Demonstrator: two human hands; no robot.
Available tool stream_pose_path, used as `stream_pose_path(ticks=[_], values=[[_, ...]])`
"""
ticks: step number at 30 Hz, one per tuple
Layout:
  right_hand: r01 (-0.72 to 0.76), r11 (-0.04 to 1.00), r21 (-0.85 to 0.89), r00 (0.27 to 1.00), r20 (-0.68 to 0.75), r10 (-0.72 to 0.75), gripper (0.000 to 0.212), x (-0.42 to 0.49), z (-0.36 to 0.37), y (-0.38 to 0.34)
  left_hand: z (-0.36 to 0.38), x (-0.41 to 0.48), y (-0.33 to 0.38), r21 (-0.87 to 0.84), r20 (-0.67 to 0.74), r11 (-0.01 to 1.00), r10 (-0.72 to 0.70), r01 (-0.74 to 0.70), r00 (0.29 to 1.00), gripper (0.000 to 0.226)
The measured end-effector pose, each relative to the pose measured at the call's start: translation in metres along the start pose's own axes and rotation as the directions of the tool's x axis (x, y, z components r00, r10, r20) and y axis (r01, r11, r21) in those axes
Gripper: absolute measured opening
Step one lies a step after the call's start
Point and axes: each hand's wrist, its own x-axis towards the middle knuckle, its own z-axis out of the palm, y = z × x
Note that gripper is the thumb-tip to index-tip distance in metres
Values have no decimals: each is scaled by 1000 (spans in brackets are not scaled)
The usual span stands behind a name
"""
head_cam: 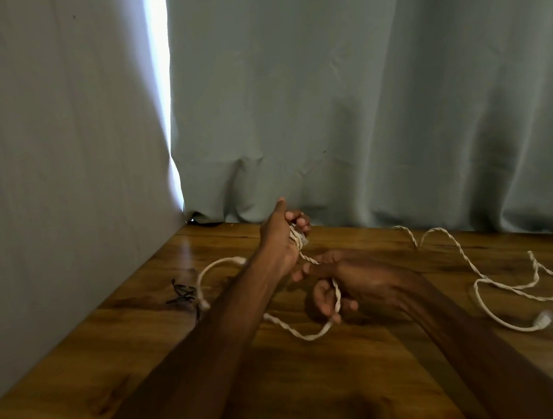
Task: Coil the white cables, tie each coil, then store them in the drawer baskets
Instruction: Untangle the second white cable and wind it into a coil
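My left hand point(279, 239) is raised above the wooden table point(317, 389) and grips several turns of a white twisted cable point(299, 237) wound around its fingers. Just below and to the right, my right hand point(345, 280) holds a strand of the same cable, which passes through its curled fingers and loops down onto the table. The loose length of the white cable point(495, 280) trails right across the table in wavy loops and ends in a white plug point(542, 319). Another loop of it lies behind my left forearm at the left.
A few black ties point(182, 294) lie on the table at the left, near the grey wall point(57, 161). A grey-green curtain point(359, 101) hangs along the table's far edge. No drawer or basket is in view.
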Motion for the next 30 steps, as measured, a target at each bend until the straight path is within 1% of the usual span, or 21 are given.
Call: stream_pose_path(ticks=[2, 4, 6, 9, 12, 14, 16, 20, 22, 25, 27, 30], values=[[12, 1000, -26, 1000, -8, -13, 36, -2, 0, -2, -3, 2, 1, 2, -18, 1000, 25, -25, 1000, 43], [43, 998, -50, 999, -19, -44, 37, -4, -2, -5, -3, 1, 0, 34, -25, 999, 39, -38, 999, 39], [74, 993, -92, 996, -46, -78, 35, -5, -7, -9, 0, -1, -5, 82, -19, 996, 47, -45, 999, 29], [87, 986, -144, 993, -61, -96, 36, -5, -16, -10, 5, -3, -10, 189, 21, 977, 94, -96, 995, 29], [35, 981, -192, 998, -40, -43, 35, 0, -22, -4, 4, -5, -15, 315, 82, 939, 117, -137, 990, 31], [-11, 976, -219, 1000, -29, 5, 35, 3, -22, 0, -3, -4, -18, 368, 99, 923, 82, -113, 992, 38], [-40, 979, -200, 999, -32, 35, 35, 5, -22, 3, -8, -2, -20, 409, 125, 908, 43, -91, 991, 43], [-71, 988, -137, 994, -93, 58, 34, 6, -24, 7, -11, -2, -21, 430, 182, 899, 10, -89, 983, 52], [-71, 992, -107, 987, -152, 54, 32, 6, -25, 8, -14, -2, -21, 439, 206, 893, 8, -100, 978, 56], [-46, 996, -71, 970, -240, 28, 30, 4, -29, 8, -19, 0, -23, 460, 198, 882, 10, -102, 980, 56], [-56, 996, -75, 970, -239, 37, 31, 2, -28, 7, -20, 0, -23, 448, 186, 889, 11, -95, 982, 56], [-126, 985, -119, 972, -215, 99, 36, 2, -20, 12, -15, -1, -18, 368, 184, 929, -25, -45, 983, 55]])
